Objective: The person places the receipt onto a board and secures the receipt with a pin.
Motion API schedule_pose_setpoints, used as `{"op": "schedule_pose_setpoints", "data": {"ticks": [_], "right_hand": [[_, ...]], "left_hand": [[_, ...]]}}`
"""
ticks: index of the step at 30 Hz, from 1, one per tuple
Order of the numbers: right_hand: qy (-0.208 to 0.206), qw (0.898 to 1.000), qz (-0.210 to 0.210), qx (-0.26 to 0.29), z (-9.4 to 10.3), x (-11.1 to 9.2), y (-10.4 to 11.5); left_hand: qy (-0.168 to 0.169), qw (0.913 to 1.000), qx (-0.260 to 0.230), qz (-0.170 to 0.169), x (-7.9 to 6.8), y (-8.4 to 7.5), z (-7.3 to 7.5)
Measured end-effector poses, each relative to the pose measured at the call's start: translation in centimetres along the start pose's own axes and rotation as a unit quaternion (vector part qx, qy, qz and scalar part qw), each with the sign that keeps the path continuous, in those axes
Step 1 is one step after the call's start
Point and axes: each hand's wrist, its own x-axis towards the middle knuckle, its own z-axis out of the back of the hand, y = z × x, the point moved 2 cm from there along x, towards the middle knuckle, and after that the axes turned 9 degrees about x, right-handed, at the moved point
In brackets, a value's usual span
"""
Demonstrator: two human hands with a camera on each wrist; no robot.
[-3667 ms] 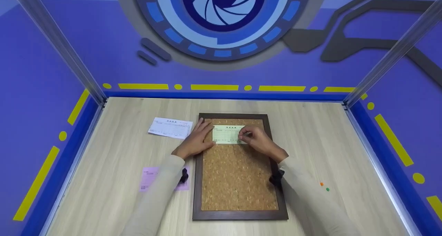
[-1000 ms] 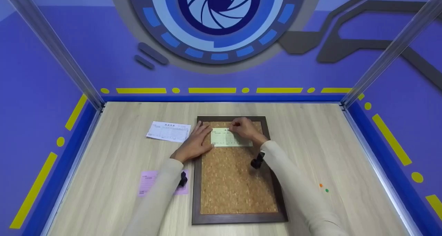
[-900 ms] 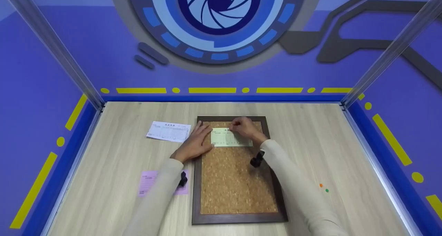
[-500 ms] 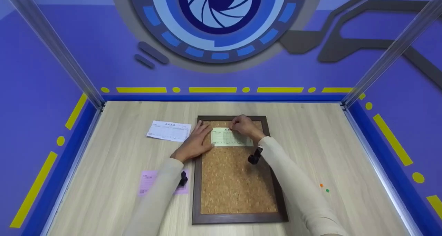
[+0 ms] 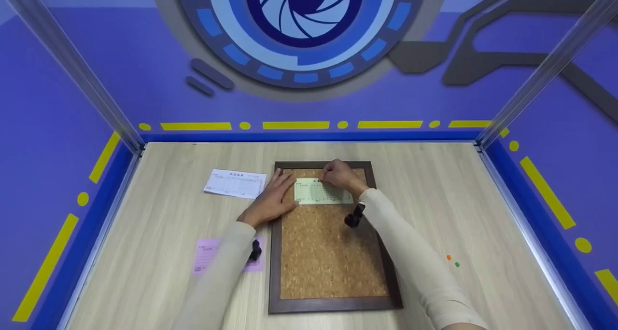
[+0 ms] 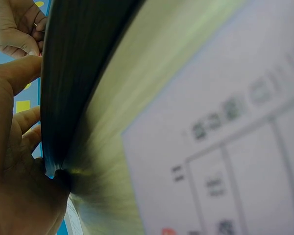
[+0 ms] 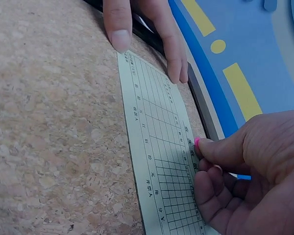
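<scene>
A pale green printed form slip (image 5: pixel 314 195) lies across the upper part of a framed cork board (image 5: pixel 333 253). My left hand (image 5: pixel 274 197) rests on the board's left frame, its fairly straight thumb and fingers touching the slip's left end. At the slip's top edge, near the middle, my right hand (image 5: pixel 342 176) pinches a small pink thumbtack (image 7: pixel 197 142) between thumb and finger; only part of its pink head shows in the right wrist view. The tack's point is hidden.
Left of the board lie a white form slip (image 5: pixel 235 183) and a pink-purple one (image 5: pixel 205 255), partly under the left sleeve. An orange tack-like dot (image 5: pixel 449 257) and a green one (image 5: pixel 457 264) lie right of the board. Blue-purple walls (image 5: pixel 309 103) enclose the table.
My right hand has moved from the slip's right part, left and up to its top edge, and stays there over the last second. The left hand has hardly moved.
</scene>
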Motion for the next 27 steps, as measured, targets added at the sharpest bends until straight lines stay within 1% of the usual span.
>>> {"op": "schedule_pose_setpoints", "data": {"ticks": [5, 9, 13, 17, 23, 27], "right_hand": [[-0.009, 1.000, -0.009, -0.014, -0.1, 0.3, 0.1], [-0.023, 0.998, -0.041, -0.030, -0.1, 0.9, 0.1], [-0.033, 0.997, -0.062, -0.043, -0.1, 1.2, 0.3], [-0.036, 0.996, -0.062, -0.048, 0.0, 1.3, 0.3], [-0.037, 0.996, -0.055, -0.052, 0.1, 1.1, 0.3], [-0.038, 0.996, -0.059, -0.048, -0.1, 1.0, 0.3]], "left_hand": [[0.000, 1.0000, -0.001, -0.003, 0.0, 0.0, 0.0], [0.001, 1.0000, 0.002, -0.009, 0.0, 0.0, 0.1], [0.004, 1.0000, 0.003, -0.009, 0.0, 0.0, 0.1], [0.005, 1.0000, 0.000, -0.005, -0.1, 0.0, 0.1], [-0.001, 1.0000, 0.001, -0.007, -0.1, -0.1, 0.1], [0.005, 1.0000, 0.002, -0.003, -0.2, -0.2, 0.2]]}}
